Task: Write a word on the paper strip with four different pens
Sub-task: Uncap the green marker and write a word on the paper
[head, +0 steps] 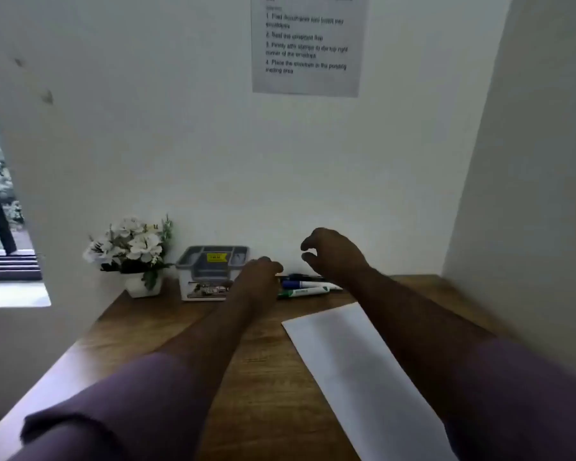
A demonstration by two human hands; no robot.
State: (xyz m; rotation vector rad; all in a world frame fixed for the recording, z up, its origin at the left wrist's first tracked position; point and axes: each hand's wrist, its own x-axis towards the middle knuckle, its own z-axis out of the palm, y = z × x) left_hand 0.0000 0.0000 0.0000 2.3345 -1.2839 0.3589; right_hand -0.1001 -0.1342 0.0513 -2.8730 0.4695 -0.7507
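A long white paper strip (356, 371) lies slanted on the wooden desk (140, 331), blank where it shows, partly under my right forearm. Several marker pens (305, 287) lie side by side at the back of the desk by the wall; a blue-capped and a green-capped one stand out. My left hand (258, 277) reaches forward, its fingers curled down at the pens' left ends; whether it touches one is hidden. My right hand (333, 254) hovers above the pens, fingers curved and apart, holding nothing.
A grey-lidded plastic box (210, 272) with a yellow label stands left of the pens. A white pot of white flowers (132, 251) sits further left. White walls close the desk at the back and right; a printed sheet (308, 44) hangs on the back wall.
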